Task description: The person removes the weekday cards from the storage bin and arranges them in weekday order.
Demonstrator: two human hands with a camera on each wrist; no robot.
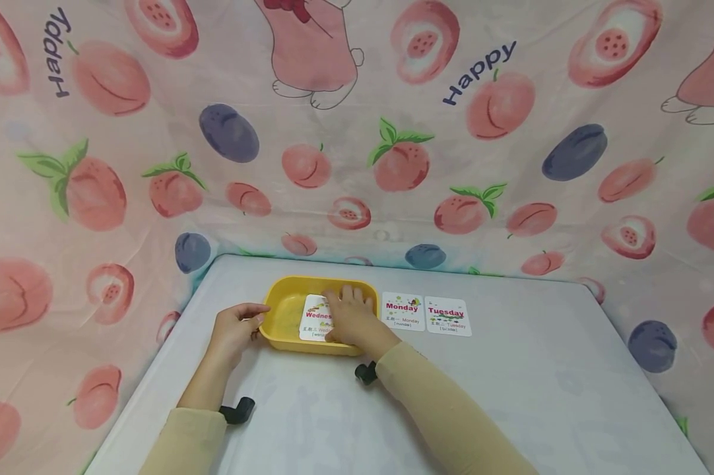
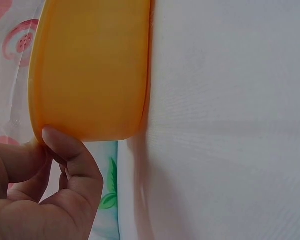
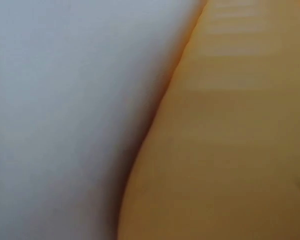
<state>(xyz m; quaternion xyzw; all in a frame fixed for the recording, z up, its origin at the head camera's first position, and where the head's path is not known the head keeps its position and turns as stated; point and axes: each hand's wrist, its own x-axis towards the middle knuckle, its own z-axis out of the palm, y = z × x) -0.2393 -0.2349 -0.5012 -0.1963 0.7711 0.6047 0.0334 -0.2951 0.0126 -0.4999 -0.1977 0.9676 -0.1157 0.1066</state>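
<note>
A yellow plastic tray sits on the white table. At its left end my left hand pinches the rim between thumb and fingers; the left wrist view shows this hand at the corner of the tray. Inside the tray is a white card reading "Wednesday", its right part covered by my right hand. The right fingers reach to the card's far edge and the thumb to its near edge. In the right wrist view only the tray's side shows, without the hand.
Right of the tray, a "Monday" card and a "Tuesday" card lie side by side on the table. A fruit-printed cloth hangs behind and around the table. Black wrist mounts are on both forearms.
</note>
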